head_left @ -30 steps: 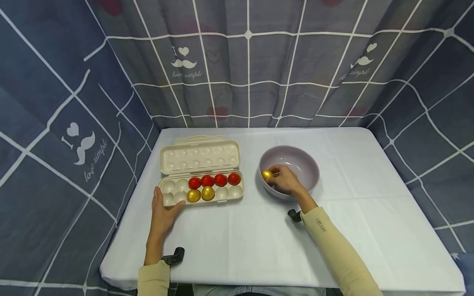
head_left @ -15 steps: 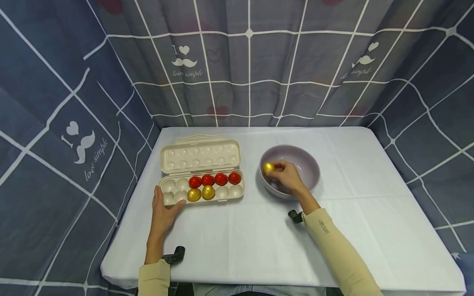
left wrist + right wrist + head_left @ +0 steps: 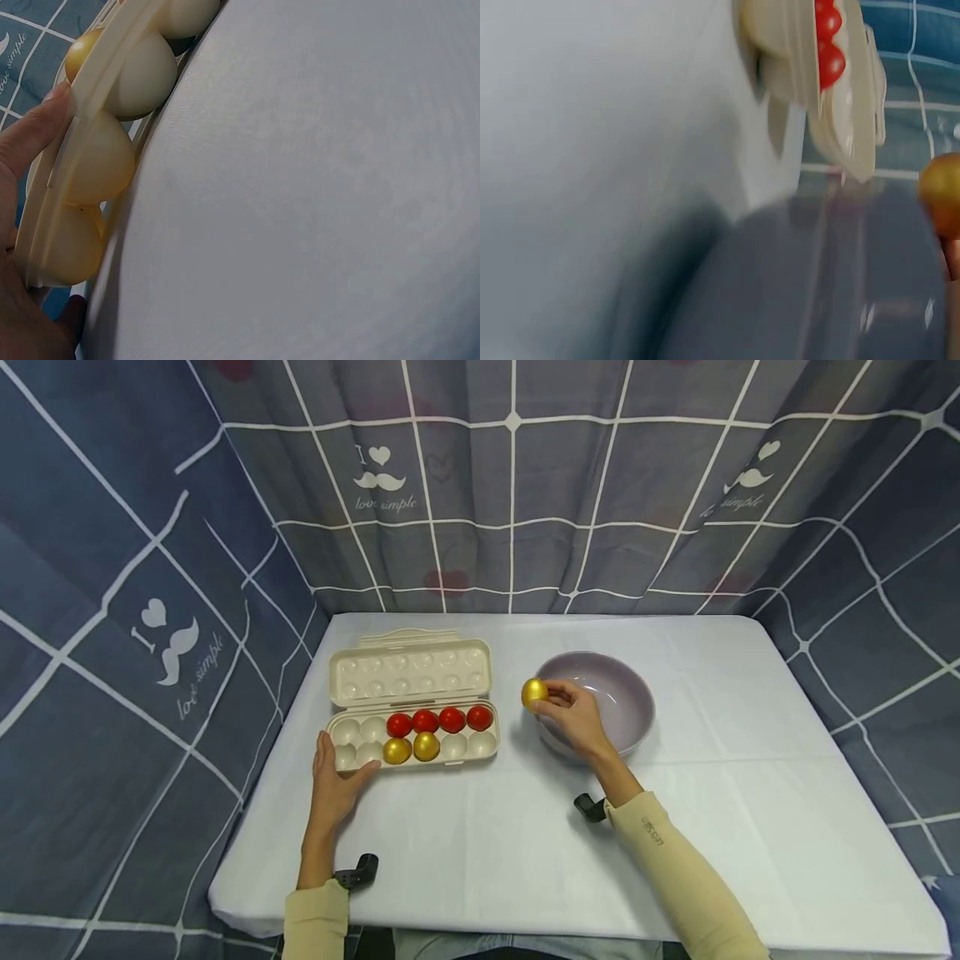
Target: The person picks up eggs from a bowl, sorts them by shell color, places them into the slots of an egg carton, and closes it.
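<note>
My right hand (image 3: 576, 717) pinches a gold egg (image 3: 534, 692) in its fingertips, over the left rim of a mauve bowl (image 3: 630, 714). In the right wrist view the egg (image 3: 943, 191) shows at the right edge, above the blurred bowl (image 3: 802, 292). My left hand (image 3: 333, 789) rests against the near left corner of a cream egg carton (image 3: 468, 758), thumb at the front rim and straight fingers along the left end. Several red eggs (image 3: 452, 720) fill the right of its back row; two gold eggs (image 3: 427, 746) sit mid-front. The left wrist view shows the thumb (image 3: 45, 124) on the rim.
The carton's lid (image 3: 410, 670) lies open toward the back. A white cloth covers the table (image 3: 480, 843). Gridded curtains (image 3: 465, 485) hang close behind and at both sides. Dark wrist cameras (image 3: 590, 808) sit on both forearms.
My right hand has lifted the gold egg from inside the bowl, up and to the left over its rim. My left hand and the carton have stayed put.
</note>
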`<control>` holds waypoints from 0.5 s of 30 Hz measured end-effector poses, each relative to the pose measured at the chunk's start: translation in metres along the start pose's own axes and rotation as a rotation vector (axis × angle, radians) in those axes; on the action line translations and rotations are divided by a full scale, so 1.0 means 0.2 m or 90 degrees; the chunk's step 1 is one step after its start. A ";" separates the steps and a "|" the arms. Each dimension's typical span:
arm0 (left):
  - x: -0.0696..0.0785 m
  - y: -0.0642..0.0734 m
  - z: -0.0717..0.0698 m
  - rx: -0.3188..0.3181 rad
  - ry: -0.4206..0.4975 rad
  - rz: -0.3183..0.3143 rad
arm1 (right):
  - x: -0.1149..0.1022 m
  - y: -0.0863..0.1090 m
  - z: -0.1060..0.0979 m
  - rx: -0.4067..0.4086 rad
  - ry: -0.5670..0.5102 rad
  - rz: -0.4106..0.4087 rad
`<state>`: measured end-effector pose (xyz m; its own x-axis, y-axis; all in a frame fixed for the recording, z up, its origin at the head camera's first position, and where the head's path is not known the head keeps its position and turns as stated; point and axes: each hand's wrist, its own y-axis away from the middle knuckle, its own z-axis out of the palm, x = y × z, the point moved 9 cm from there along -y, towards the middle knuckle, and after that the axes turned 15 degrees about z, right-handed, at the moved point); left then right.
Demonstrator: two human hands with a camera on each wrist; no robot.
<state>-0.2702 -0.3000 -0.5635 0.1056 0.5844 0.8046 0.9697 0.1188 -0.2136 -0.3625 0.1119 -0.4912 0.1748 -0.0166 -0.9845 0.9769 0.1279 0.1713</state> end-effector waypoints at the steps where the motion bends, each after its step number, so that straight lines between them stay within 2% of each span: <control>1: 0.00 0.00 0.00 -0.002 0.001 0.000 | -0.02 0.02 0.03 -0.006 0.003 -0.005; 9: -0.01 0.00 0.00 -0.002 -0.010 -0.004 | -0.14 0.13 0.21 -0.020 0.021 -0.038; 12: 0.00 -0.01 0.00 -0.003 -0.009 -0.004 | -0.12 0.15 0.28 -0.036 0.025 -0.044; 15: 0.00 0.00 0.00 -0.004 -0.009 -0.006 | -0.04 0.14 0.35 -0.059 0.022 -0.048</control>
<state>-0.2713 -0.2995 -0.5634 0.0941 0.5949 0.7983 0.9718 0.1193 -0.2034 -0.3276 0.0459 -0.4752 0.0946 0.0047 -0.9955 0.9714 0.2184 0.0934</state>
